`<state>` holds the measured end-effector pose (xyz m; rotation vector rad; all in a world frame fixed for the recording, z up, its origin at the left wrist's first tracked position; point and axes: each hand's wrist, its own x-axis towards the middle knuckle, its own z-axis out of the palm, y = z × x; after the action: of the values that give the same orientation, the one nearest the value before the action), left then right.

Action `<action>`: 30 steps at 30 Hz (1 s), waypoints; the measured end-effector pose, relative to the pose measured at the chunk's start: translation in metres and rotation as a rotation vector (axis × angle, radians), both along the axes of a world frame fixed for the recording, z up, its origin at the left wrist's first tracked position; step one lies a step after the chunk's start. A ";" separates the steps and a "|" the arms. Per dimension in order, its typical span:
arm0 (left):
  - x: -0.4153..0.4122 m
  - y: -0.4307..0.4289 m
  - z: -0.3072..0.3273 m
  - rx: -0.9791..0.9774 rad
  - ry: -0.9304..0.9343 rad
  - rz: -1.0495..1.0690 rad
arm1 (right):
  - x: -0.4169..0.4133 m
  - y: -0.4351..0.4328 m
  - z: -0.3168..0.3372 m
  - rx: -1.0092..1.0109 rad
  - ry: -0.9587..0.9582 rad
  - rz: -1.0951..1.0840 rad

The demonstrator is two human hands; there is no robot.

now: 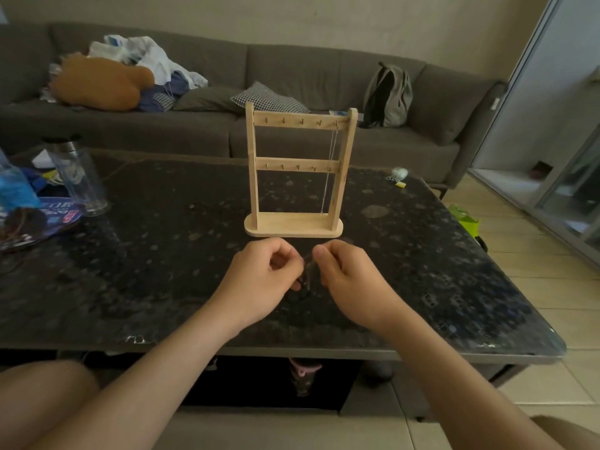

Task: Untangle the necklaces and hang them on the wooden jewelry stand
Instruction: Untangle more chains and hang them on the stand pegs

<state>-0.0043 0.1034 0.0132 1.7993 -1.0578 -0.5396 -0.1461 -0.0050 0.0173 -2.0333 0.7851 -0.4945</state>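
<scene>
Right now both hands work just in front of the stand (292,226), low over the table (156,261). The left hand (261,282) and right hand (345,276) sit close together, fingers curled, each pinching between thumb and fingertips a thin dark tangle (306,282) that hangs in the gap between them. It is too fine and blurred to tell how many necklaces are in it, or where the knot lies.

One pale chain (328,177) hangs from the top rail's hook at the right end of the stand and drops almost to the base, so part of the job looks done. The other hooks (283,120) on both rails look bare.

The step in hand seems to be teasing the strands apart. To do it well, the pinches should stay light and close to the knot, easing loops wider rather than pulling the ends. A hard tug would likely tighten the snarl or snap a link. Laying the tangle flat on the table in front of the stand may help, though dark chain on a dark top will be hard to read. Holding it up against the pale wood could show the crossings better. Once a strand is free, it should find a hook well left of the hung chain, so the two do not catch again.
</scene>
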 end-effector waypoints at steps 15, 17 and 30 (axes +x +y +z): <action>0.011 -0.021 -0.011 -0.140 0.005 -0.034 | 0.020 -0.022 -0.003 0.374 -0.327 -0.107; 0.012 -0.022 -0.010 -0.149 -0.072 -0.031 | 0.024 -0.023 -0.007 0.439 -0.356 -0.134; 0.021 -0.029 -0.014 -0.125 0.408 -0.008 | 0.027 -0.016 -0.014 0.522 -0.433 -0.133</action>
<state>0.0171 0.0745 -0.0005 1.4937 -0.7974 -0.7889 -0.1193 -0.0214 0.0037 -1.3375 0.6940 -0.6934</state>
